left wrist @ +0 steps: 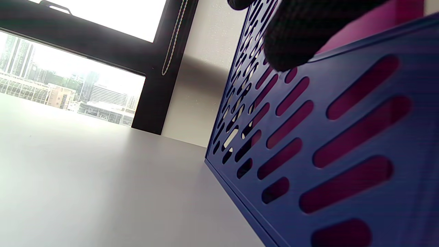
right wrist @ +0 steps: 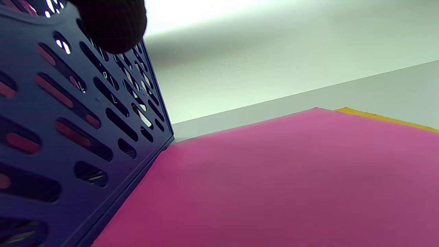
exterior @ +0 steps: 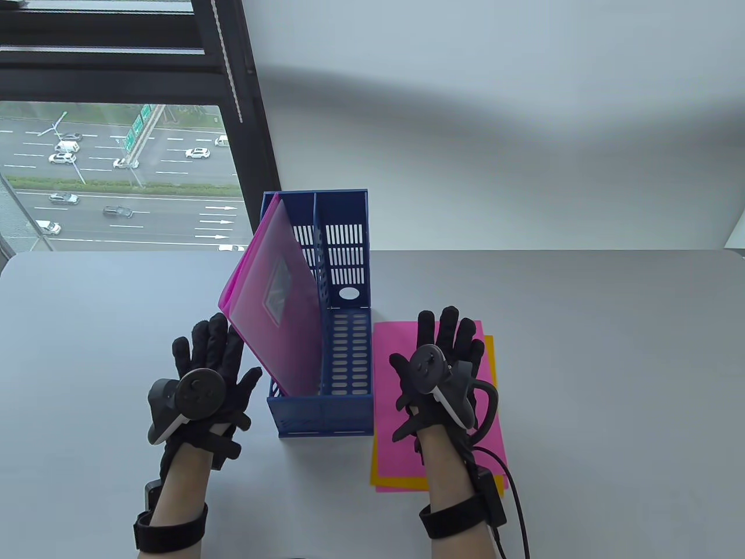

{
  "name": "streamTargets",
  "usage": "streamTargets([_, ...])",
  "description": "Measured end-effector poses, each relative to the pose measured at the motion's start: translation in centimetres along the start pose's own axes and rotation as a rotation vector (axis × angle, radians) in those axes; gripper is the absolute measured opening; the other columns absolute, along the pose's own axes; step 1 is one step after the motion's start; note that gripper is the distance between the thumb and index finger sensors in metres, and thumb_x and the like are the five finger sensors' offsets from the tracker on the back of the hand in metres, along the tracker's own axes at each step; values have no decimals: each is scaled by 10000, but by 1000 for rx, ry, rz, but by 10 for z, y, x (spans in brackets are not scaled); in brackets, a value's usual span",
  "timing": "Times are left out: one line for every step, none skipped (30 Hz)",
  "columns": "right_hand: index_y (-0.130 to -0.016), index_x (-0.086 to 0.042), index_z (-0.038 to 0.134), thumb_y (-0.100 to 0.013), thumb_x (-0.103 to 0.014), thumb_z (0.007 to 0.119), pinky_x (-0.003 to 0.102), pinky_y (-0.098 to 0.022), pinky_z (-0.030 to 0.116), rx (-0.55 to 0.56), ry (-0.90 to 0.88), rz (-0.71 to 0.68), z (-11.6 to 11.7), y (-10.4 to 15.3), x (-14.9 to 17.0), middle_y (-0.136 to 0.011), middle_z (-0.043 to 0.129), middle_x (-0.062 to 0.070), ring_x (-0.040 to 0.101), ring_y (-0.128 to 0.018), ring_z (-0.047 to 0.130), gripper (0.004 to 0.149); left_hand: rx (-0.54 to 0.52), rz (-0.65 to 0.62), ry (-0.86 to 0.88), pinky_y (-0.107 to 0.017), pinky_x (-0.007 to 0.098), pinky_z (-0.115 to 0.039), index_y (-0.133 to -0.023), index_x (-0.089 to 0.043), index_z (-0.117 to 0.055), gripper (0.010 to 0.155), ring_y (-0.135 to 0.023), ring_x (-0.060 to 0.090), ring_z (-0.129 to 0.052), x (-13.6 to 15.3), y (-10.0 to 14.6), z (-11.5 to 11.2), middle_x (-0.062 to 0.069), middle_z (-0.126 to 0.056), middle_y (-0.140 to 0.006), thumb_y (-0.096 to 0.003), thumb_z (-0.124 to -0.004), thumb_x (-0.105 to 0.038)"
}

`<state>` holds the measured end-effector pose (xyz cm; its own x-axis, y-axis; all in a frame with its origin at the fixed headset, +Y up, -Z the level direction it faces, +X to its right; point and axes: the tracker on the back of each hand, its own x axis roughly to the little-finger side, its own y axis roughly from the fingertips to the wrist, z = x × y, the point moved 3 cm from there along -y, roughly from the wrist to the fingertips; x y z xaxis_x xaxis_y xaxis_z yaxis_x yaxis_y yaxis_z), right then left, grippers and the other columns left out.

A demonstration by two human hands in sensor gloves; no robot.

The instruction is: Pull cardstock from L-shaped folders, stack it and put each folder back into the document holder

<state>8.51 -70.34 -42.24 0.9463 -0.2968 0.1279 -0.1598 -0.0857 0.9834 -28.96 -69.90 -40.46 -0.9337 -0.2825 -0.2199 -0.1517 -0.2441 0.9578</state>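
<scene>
A blue slotted document holder (exterior: 349,402) stands mid-table, its side wall (left wrist: 325,137) filling the left wrist view. Pink L-shaped folders (exterior: 279,303) lean out of its left compartment. My left hand (exterior: 212,355) is beside the holder's left side with straight fingers by the folders' lower edge; actual contact is unclear. To the right of the holder, pink cardstock (exterior: 401,355) lies stacked on a yellow sheet (exterior: 492,355). My right hand (exterior: 451,343) lies flat on the pink sheet (right wrist: 291,178), fingers spread. The yellow edge (right wrist: 387,118) shows past the pink.
The holder's right compartment (exterior: 352,349) has nothing in it. A window (exterior: 116,174) with a dark frame sits behind the table's far left edge. A white wall (exterior: 495,116) backs the table. A cable (exterior: 512,483) trails from my right wrist.
</scene>
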Motion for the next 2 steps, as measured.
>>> streamTargets([-1176, -366, 147, -588, -687, 710, 538, -775, 80, 0, -5, 2, -1, 0, 1, -1206, -38, -11, 339, -1063, 0, 876, 0, 1, -1, -756, 549, -31, -1180, -281, -325, 781, -1156, 325, -128, 1, 0, 0, -17, -167, -1204, -580, -778, -491])
streamTargets([-1177, -363, 153, -588, -684, 714, 539, -775, 82, 5, -9, 3, -2, 0, 1, -1209, -31, -8, 340, -1064, 5, 875, 1, 4, -1, -756, 550, -31, -1181, -281, -334, 775, -1157, 325, -134, 1, 0, -1, -18, -172, -1205, -581, -778, -488])
